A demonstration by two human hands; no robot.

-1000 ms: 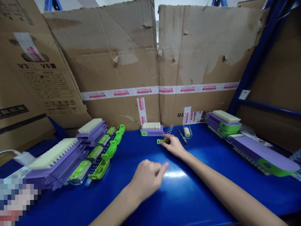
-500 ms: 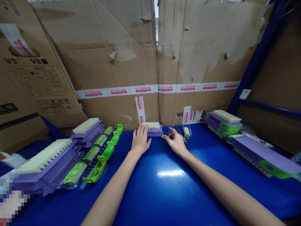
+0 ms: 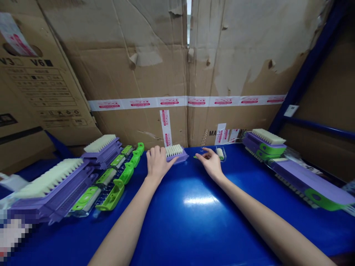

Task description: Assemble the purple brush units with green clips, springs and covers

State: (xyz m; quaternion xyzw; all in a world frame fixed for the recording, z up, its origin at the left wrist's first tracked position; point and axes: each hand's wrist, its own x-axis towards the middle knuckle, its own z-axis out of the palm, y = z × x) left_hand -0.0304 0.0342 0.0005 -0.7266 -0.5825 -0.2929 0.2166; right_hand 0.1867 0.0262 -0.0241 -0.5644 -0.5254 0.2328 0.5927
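Observation:
My left hand [image 3: 157, 163] grips the left end of a purple brush head [image 3: 181, 158] with cream bristles facing up, its thumb along the near side. The brush head sits slightly angled at the back of the blue table. To its right, my right hand [image 3: 211, 163] is curled, thumb and fingers pinching a small green piece [image 3: 195, 157] that shows only at the thumb tip. Most of that piece is hidden by the fingers. Just behind the right hand lies a clear tray with a white roll [image 3: 220, 153].
At left stand stacked purple brush heads [image 3: 52, 179], a row of green-and-grey parts [image 3: 107, 177] and green end caps [image 3: 115, 195]. Purple-and-green brush assemblies [image 3: 318, 181] lie at right. Cardboard [image 3: 144, 81] walls the back; a blue metal post [image 3: 307, 62] rises at right.
My left hand has shifted left, bringing the brush head with it and turning it slightly. My right hand has moved a little right with the green piece. The view has tilted slightly.

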